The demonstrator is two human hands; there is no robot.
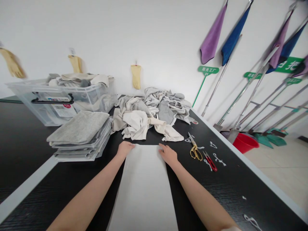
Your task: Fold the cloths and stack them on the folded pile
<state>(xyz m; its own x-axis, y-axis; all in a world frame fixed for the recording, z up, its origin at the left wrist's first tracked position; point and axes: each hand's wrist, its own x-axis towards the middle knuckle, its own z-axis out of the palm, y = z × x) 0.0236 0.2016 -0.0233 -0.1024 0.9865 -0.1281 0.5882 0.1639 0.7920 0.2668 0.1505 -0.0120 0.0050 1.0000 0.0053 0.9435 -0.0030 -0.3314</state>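
Left hand (125, 148): fingers curled down onto the far left corner of the pale grey rectangular cloth (144, 186); whether they pinch it cannot be told. Right hand (168, 154): flat, palm down, fingers slightly spread on the far right corner. The cloth lies smooth and flat on the black wood-grained table (216, 189), between both forearms. Just right: gold-handled metal scissors (195, 149) and red-handled snips (210, 161). Left: stack of folded grey felt-like cloths (79, 134). Beyond: heap of crumpled grey and cream cloths (151, 109).
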